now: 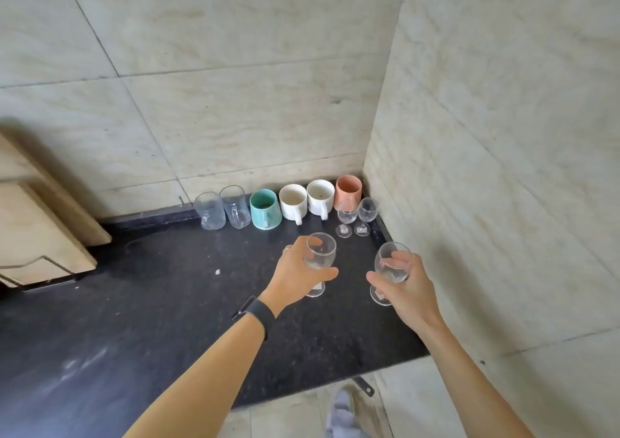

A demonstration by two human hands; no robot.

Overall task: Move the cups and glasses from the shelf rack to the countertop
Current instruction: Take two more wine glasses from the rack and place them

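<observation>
My left hand grips the bowl of a clear stemmed glass, and my right hand grips a second stemmed glass. Both are held over the black countertop, their feet close to its surface; I cannot tell whether they touch it. Against the back wall stand two clear glass mugs, a teal mug, two white mugs and a terracotta cup. Two small stemmed glasses stand in front of the terracotta cup.
Tiled walls close the counter at the back and on the right. A wooden cabinet corner juts in at the left. The counter's front edge runs at the bottom, with tiled floor and my foot below it.
</observation>
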